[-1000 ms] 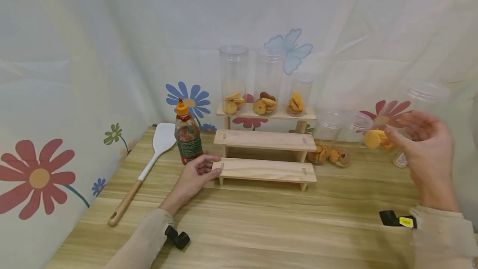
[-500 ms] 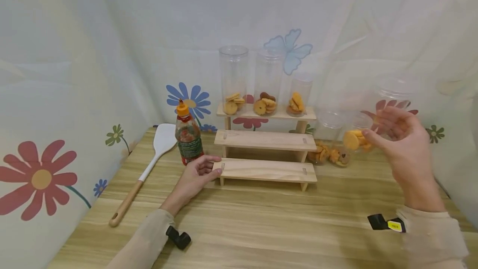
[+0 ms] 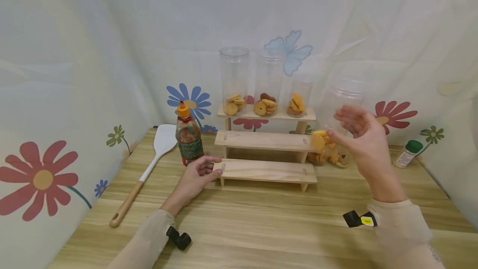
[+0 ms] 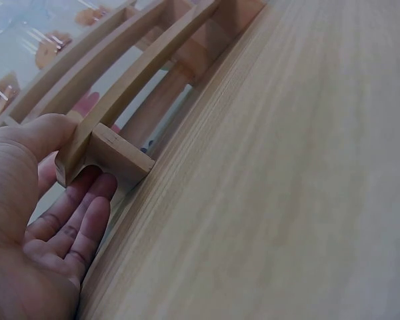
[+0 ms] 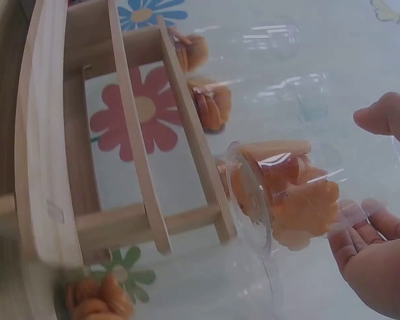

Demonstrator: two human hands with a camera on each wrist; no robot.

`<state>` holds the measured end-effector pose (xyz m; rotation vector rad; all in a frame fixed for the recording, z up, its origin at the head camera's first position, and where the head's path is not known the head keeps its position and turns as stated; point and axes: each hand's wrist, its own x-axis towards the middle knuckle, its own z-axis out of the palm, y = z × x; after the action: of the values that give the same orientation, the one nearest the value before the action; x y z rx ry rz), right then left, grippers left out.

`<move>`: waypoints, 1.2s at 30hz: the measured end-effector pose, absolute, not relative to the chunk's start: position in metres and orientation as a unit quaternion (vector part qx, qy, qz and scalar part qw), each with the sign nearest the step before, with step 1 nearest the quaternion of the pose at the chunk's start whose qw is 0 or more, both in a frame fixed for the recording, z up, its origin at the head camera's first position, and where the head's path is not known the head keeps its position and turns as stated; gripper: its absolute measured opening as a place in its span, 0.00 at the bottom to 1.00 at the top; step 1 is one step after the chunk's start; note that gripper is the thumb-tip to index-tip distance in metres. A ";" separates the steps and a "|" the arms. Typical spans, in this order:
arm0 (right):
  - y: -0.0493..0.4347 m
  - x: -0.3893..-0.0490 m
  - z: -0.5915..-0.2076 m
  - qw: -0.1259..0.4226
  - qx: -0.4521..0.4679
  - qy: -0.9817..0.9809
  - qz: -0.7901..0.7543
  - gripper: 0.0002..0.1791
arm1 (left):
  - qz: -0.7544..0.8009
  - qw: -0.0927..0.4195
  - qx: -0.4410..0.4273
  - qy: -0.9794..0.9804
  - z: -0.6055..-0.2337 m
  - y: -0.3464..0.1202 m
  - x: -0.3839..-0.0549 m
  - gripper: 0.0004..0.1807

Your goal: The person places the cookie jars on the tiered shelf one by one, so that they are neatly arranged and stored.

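Observation:
My left hand [image 3: 198, 173] grips the left end of the lowest step of a three-step wooden display shelf [image 3: 265, 169]. In the left wrist view the thumb lies over the step's end, the fingers below it. My right hand [image 3: 364, 140] holds a clear plastic jar [image 3: 345, 90] upright off the table, right of the shelf. Yellow cookies [image 3: 320, 139] lie in its bottom; in the right wrist view the jar [image 5: 253, 200] is beside the top step's end. On the top step stand three clear jars of cookies: a left one [image 3: 234, 74], a middle one [image 3: 268, 78] and a shorter right one [image 3: 301, 90].
Cookies in jars [image 3: 340, 157] on the table show behind the held jar. Left of the shelf stand a sauce bottle [image 3: 189, 140] with an orange cap and a white spatula [image 3: 162, 140] with a wooden handle. A green-capped shaker [image 3: 407, 154] stands at the right by the curtain [image 3: 373, 20].
My right hand has carried the jar leftward from the far right to the shelf's right end, uncovering the green-capped shaker. The left hand has kept its grip on the lowest step.

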<state>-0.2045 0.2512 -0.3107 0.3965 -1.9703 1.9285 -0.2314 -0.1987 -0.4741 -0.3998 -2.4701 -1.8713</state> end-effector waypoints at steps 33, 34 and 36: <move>0.074 -0.253 -0.313 0.126 0.205 -0.720 0.651 0.39 | -0.594 0.007 -0.120 -0.796 -0.472 -0.198 -0.229 0.20; 0.070 -0.255 -0.315 0.125 0.204 -0.720 0.651 0.39 | -0.594 0.008 -0.121 -0.795 -0.472 -0.198 -0.229 0.20; 0.062 -0.258 -0.317 0.128 0.200 -0.720 0.652 0.40 | -0.594 0.009 -0.124 -0.795 -0.471 -0.198 -0.229 0.20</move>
<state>-0.2581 0.0618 -0.3172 0.5829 -2.0948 1.8963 -0.2292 -0.1980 -0.4712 -0.3862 -2.4830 -1.8570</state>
